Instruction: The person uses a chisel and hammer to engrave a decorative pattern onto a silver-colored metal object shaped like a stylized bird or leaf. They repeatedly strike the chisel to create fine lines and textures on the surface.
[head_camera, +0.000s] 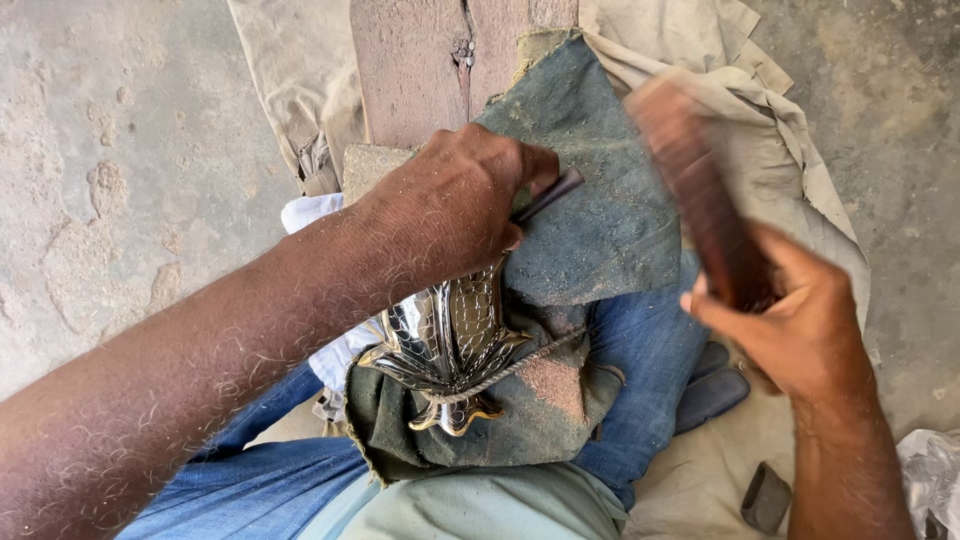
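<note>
My left hand (455, 205) grips a thin dark metal chisel (548, 195), its tip set against a shiny silver fish-shaped piece (445, 345) with engraved scales. The piece rests on a dusty dark green cloth (590, 215) over my lap and a wooden block (420, 70). A thin cord (510, 368) runs across its lower end. My right hand (800, 320) holds a reddish-brown wooden mallet (700, 190) raised to the right, blurred by motion.
Beige cloth (760, 110) lies spread under the work on a rough concrete floor (110, 160). A small dark block (767, 497) sits at the lower right beside a crumpled plastic bag (932, 475). My blue jeans (650, 350) and a dark sandal (710, 390) show below.
</note>
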